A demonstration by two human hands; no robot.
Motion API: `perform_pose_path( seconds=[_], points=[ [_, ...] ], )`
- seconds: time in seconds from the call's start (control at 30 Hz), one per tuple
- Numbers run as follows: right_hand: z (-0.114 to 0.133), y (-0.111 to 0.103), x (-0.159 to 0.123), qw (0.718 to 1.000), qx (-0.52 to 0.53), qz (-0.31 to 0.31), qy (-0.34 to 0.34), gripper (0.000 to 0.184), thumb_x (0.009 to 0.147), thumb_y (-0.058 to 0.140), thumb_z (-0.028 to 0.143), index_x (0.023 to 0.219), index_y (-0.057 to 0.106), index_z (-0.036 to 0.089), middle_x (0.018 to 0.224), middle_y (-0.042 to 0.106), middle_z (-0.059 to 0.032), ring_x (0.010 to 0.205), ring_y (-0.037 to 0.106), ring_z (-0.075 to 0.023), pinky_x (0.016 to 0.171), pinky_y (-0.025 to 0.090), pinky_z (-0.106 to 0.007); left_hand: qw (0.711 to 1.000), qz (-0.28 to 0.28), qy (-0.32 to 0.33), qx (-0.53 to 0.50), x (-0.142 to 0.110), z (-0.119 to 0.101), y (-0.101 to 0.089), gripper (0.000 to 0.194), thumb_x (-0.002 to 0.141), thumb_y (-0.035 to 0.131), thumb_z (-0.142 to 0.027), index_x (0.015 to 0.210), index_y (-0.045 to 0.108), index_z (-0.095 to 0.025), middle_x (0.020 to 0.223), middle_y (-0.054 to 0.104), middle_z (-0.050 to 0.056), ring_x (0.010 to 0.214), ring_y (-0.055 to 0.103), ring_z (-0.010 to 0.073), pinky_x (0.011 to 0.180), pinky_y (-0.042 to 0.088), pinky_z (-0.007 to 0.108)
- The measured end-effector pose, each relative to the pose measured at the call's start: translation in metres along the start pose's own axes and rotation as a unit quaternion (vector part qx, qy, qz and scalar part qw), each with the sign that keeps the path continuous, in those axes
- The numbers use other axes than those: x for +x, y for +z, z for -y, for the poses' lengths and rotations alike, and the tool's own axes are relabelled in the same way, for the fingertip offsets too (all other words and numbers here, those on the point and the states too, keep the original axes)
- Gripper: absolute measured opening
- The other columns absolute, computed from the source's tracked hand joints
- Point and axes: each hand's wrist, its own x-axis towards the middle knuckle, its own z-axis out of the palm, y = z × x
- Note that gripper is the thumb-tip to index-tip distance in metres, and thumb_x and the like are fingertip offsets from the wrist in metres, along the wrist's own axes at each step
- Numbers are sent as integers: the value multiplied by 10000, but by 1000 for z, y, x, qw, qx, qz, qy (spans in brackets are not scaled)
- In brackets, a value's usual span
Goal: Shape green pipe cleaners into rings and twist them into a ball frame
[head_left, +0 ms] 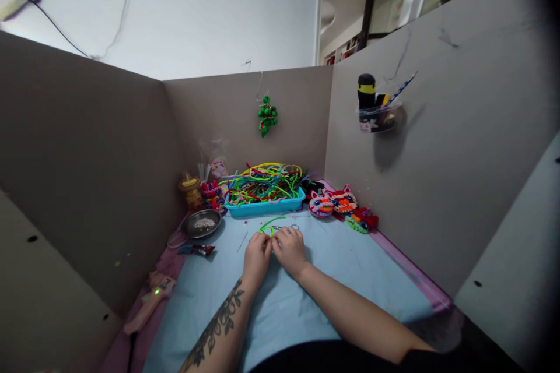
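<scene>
Close together over the light blue cloth, my left hand (257,253) and my right hand (289,247) pinch a bright green pipe cleaner (268,229) between their fingertips. One loop of it stands above the fingers, and a length of green stem stretches up and to the right. The part between the fingers is hidden. Just beyond my right hand lie small scissors (295,227). A thin needle-like stick (242,242) rests on the cloth left of my left hand.
A blue tray (266,208) heaped with colourful pipe cleaners stands behind my hands. Finished fuzzy figures (343,202) sit at right. A metal dish (201,224) of small white bits and a pink glue gun (151,306) lie left. Grey panels (249,93) enclose the table.
</scene>
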Motion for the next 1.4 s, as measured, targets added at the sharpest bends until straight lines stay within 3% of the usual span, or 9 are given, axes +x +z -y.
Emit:
perform_pose_path(
  seconds=[0.23,0.5,0.6,0.8,0.9,1.03,1.13,1.23,1.4],
  points=[
    [-1,2,0,1000,16,-17,9,122,810,505,187,714,580,197,780,601,-46,813,477,-197,743,289,-325,1000,-8,2,-4,0,2,1,141,811,436,-219,731,546,-183,738,538,29,719,517,167,671,414,280],
    [-9,0,3,995,92,-24,-18,119,832,507,206,878,616,194,860,627,-47,864,512,-193,788,349,-323,999,-6,6,32,1,6,-2,151,839,427,-220,781,561,-181,782,546,38,753,527,167,697,422,279],
    [-11,1,3,993,116,-9,-24,148,846,482,197,850,630,198,824,646,-42,835,547,-181,776,393,-310,998,7,19,67,1,5,-3,173,854,411,-207,793,572,-187,803,544,43,766,527,168,705,420,281],
    [-13,7,-1,985,170,23,-28,259,836,463,155,1036,619,209,977,681,-45,893,608,-169,820,449,-305,989,20,51,136,1,8,-1,163,848,433,-175,825,592,-197,807,553,45,781,522,172,703,405,276],
    [-13,8,-1,974,220,54,-7,257,838,447,161,996,640,222,934,692,-33,848,629,-161,782,476,-292,982,19,67,177,1,9,-1,156,839,453,-176,843,605,-207,804,560,47,782,515,181,690,393,279],
    [-14,9,0,939,323,115,30,310,822,393,128,967,650,224,808,689,-1,721,630,-134,670,498,-249,970,37,80,228,1,6,-5,139,801,497,-152,822,622,-208,800,576,53,788,512,197,691,383,297],
    [-16,10,0,922,360,126,63,302,806,386,119,907,661,194,740,674,-4,666,618,-131,633,497,-245,962,42,89,254,1,1,-6,146,795,507,-147,838,631,-211,816,592,61,826,513,214,746,377,332],
    [-17,9,-1,935,333,114,54,297,804,402,119,924,661,202,804,684,-16,731,622,-144,685,491,-266,958,23,91,271,1,-3,-6,156,814,491,-168,858,634,-211,831,601,73,878,506,232,813,357,376],
    [-17,9,-3,969,225,100,-18,336,790,402,67,976,637,219,877,693,-19,786,625,-144,722,470,-253,953,28,86,288,1,-7,-7,164,815,478,-161,844,630,-215,851,606,77,924,498,247,849,333,400]
  ],
)
